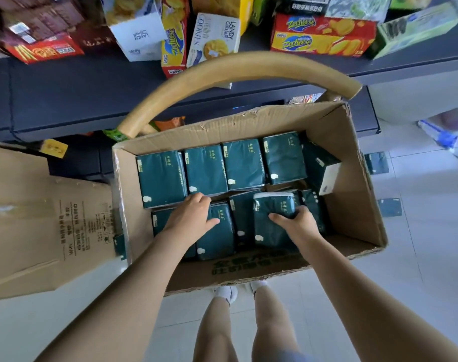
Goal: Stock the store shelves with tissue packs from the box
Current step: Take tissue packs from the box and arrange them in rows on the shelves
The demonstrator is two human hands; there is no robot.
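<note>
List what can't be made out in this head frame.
Head view, all:
1. Left hand: fingertips dip into the gap between pack rows; grip or touch, cannot tell.
2. Right hand: fingers hidden behind the raised pack it holds.
3. Lower layers: covered by the top tissue packs.
4. Goods under the dark shelf: mostly blocked by the box and tan handle.

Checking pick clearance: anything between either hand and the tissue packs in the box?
Nothing visible. The box is open-topped. The left hand hooks its fingers over a front-row pack, and the right hand grips a tilted pack.
</note>
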